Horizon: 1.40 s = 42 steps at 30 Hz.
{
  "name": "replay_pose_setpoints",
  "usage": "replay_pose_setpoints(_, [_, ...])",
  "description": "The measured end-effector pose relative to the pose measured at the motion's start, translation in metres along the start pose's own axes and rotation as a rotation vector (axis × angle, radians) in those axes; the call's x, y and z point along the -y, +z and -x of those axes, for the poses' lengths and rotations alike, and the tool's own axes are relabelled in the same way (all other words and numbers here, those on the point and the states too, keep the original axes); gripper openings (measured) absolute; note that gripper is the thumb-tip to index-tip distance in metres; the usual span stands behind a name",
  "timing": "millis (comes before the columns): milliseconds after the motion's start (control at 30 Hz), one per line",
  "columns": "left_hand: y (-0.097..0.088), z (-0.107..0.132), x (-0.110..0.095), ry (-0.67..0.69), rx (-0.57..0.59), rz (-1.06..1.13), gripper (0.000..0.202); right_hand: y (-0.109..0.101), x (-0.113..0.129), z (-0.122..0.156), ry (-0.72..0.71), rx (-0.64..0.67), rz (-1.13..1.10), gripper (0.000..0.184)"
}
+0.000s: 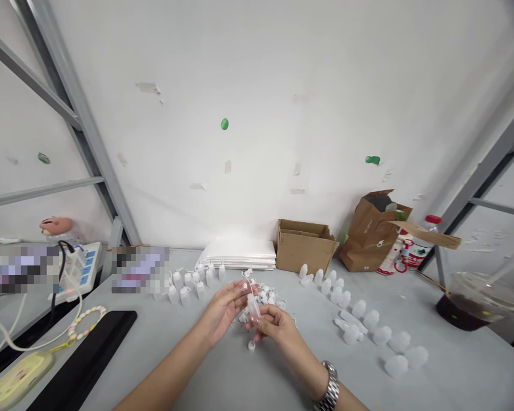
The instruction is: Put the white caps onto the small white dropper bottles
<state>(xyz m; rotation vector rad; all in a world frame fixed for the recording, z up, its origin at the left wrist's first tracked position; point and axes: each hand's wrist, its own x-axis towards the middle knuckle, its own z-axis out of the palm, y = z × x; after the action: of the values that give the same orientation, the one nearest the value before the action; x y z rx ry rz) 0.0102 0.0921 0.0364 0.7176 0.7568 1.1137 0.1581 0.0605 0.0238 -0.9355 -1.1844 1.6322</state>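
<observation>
Pinched upright between the fingers of my right hand [276,326] is a small translucent squeeze bottle [253,310]. My left hand [226,307] is at the bottle's top, its thumb and fingertips closed on a small white cap [245,285] with a thin strap. Behind and beside both hands lies a loose pile of white caps [270,295], partly covered by my fingers. One single cap [251,345] sits on the table just below my right fingertips. To the left stand several capped bottles [184,295]; several open bottles [371,319] trail off to the right, some lying down.
At the back are a white stack of flat packs [240,254], a cardboard box [306,245] and a brown paper bag [368,234]. A cup of dark drink [475,302] stands far right. A black bar [85,365], power strip [79,271] and cables lie left on the grey table [223,377].
</observation>
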Motion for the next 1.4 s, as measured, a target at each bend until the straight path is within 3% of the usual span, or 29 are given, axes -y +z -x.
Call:
replay_pose_setpoints(467, [0.001,0.001,0.006,-0.008,0.053,-0.067,0.017,0.0,-0.007,-0.006,-0.023,-0.1,0.014,0.037])
replay_pose_setpoints(733, [-0.003,-0.002,0.01,0.025,-0.038,-0.186,0.024,0.001,-0.01,0.001,-0.16,-0.284,0.357,0.021])
replay_pose_setpoints(900, [-0.005,-0.002,0.01,0.017,-0.027,-0.272,0.03,0.0,-0.011,0.004,-0.223,-0.329,0.519,0.016])
replay_pose_setpoints(1000, [-0.004,-0.003,0.011,0.055,-0.004,-0.284,0.031,-0.001,-0.01,0.002,-0.187,-0.313,0.44,0.021])
replay_pose_setpoints(1133, [-0.005,-0.005,0.009,0.09,0.042,-0.258,0.03,-0.002,-0.002,0.0,-0.011,-0.066,0.098,0.035])
replay_pose_setpoints(1200, [-0.006,-0.005,0.008,0.112,0.05,-0.265,0.03,-0.003,0.003,0.0,0.056,-0.005,-0.029,0.041])
replay_pose_setpoints(1300, [-0.004,-0.004,0.009,0.163,-0.008,-0.322,0.029,-0.006,0.005,-0.002,0.091,-0.066,-0.078,0.043])
replay_pose_setpoints(1400, [-0.002,-0.002,0.011,0.213,-0.084,-0.362,0.027,-0.009,0.002,-0.005,0.034,-0.132,-0.024,0.044])
